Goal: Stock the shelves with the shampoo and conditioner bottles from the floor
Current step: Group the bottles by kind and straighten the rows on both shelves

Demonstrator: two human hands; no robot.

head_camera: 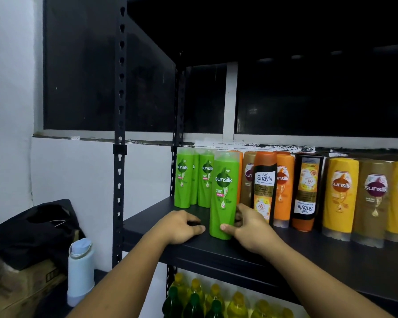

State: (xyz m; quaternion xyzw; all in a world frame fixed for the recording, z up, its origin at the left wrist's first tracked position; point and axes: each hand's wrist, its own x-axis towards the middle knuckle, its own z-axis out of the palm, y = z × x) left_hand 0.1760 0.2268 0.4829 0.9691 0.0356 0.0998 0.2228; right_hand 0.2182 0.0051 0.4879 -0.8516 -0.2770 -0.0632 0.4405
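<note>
Right hand [251, 228] grips green bottle [224, 187] base, fingertips hidden behind; left hand [179, 226] loosely curled, empty, resting on shelf [308, 253].

Green Sunsilk bottle [223, 193], upright near the shelf [308, 253] front edge.
Label faces you; matching green bottles [183, 180] stand at the shelf's back left, a mixed row of orange, black and yellow bottles [305, 191] along its right.

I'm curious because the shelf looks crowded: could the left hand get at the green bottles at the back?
Probably yes. The left hand rests on bare shelf straight before the back green bottles; the front green bottle stands off to its right.
</note>
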